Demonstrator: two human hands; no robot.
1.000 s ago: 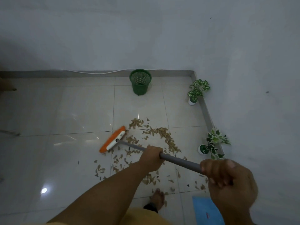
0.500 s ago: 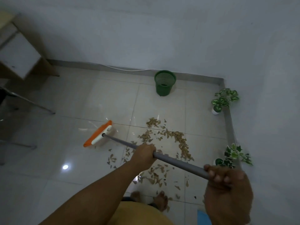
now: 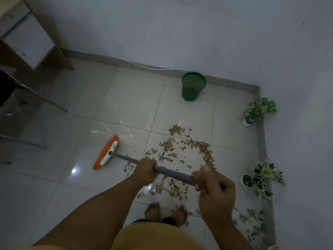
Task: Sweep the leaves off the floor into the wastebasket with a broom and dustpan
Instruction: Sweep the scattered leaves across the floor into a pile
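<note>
A: Where are the leaves?

B: Scattered dry and brown over the pale tiled floor, thickest in a loose patch in front of the person's bare feet; a thinner trail runs to the right along the grey skirting.

A: And the broom?

B: Its orange and white head lies on the tiles left of the patch, clear of most leaves; the grey handle slants back towards the person.

A: The hands?

B: The left hand is wrapped round the handle midway; the right hand grips its upper end, fingers curled tight.

A: The wastebasket?

B: Green mesh, upright by the far wall, well apart from the leaves; two potted plants stand along the right wall; a wooden cabinet and metal chair legs sit at the left.
</note>
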